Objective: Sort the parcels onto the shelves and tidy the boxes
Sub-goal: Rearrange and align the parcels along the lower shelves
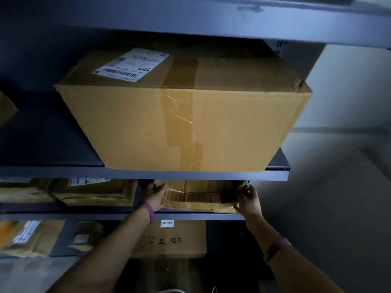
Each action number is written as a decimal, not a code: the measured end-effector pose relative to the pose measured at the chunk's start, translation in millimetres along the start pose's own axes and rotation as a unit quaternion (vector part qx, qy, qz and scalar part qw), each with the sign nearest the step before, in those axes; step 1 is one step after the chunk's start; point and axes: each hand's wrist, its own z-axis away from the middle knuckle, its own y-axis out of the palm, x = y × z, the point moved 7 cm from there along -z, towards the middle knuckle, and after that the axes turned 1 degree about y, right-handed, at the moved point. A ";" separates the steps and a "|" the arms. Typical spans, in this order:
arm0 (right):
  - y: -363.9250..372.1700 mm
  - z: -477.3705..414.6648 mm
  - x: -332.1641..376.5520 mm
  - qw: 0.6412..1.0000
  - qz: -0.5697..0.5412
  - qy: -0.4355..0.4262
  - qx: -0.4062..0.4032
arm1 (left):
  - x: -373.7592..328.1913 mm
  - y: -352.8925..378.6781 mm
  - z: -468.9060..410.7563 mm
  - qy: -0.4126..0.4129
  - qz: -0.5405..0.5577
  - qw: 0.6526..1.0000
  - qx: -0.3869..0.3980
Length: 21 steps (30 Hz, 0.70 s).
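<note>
Shelving step: left grip & right grip clasp the parcel by its ends on the shelf; next, prob. push it in square.

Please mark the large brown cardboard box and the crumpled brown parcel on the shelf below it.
large brown cardboard box point(148, 127), head view, left half of its front face.
crumpled brown parcel point(196, 197), head view, middle of its front.

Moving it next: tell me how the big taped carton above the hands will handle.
The big taped carton is likely stiff: faces flat, only its top right corner crushed. It sits at the shelf edge, so a pull may tip it forward.
</note>
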 end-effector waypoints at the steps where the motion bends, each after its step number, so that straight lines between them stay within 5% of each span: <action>1: -1.1 2.4 -2.8 1.000 -0.024 -0.001 -0.001 | 1.0 -1.8 2.1 0.006 0.006 1.000 -0.011; 12: -29.3 114.3 -61.9 0.998 -0.054 0.012 -0.022 | 90.0 -59.2 79.2 -0.014 0.054 0.998 -0.007; 21: -38.9 183.4 -124.3 0.995 -0.041 0.076 -0.056 | 144.6 -106.8 118.5 -0.025 -0.033 0.999 0.007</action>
